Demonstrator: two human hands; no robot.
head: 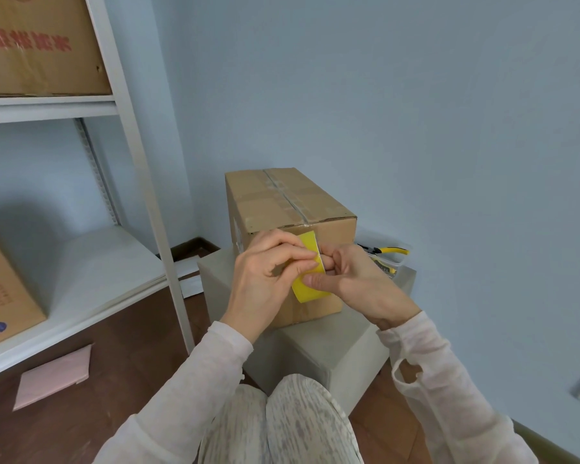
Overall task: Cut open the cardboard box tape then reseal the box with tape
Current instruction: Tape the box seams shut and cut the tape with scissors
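A brown cardboard box (283,199) stands on a grey block (318,349), its top seam covered with clear tape. In front of the box's near face both hands hold a yellow roll of tape (310,267). My left hand (265,276) curls its fingers over the roll's left side. My right hand (355,279) pinches the roll's right edge, thumb lying along the lower part. The roll's middle is hidden by my fingers.
A clear tub (397,259) holding yellow-handled pliers (387,250) sits on the block right of the box. A white shelf rack (141,155) with cardboard cartons stands at the left. A pink envelope (56,376) lies on the dark floor.
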